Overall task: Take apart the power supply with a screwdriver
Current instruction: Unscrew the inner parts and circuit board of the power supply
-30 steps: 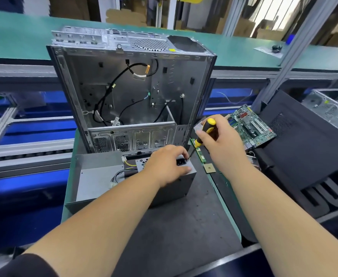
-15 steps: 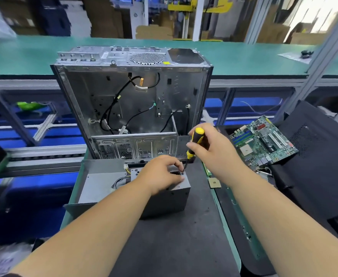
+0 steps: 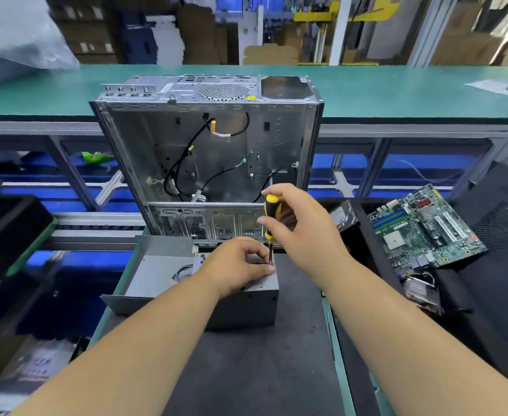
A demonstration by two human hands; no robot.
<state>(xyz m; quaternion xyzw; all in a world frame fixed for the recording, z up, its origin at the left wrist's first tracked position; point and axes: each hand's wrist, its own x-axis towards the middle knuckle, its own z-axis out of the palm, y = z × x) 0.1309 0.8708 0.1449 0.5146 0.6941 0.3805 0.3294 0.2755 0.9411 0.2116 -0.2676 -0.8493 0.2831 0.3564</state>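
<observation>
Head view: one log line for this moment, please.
left hand steadies supply | right hand holds screwdriver upright | tip at supply top

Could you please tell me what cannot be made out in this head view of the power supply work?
- Screw and screwdriver tip: hidden behind the left hand fingers.
- Top face of the power supply: mostly covered by the left hand.
- Handle middle: wrapped by the right hand.
- Hard drive beside the motherboard: partly hidden by the right hand.
- Top-left bag: blurred.
</observation>
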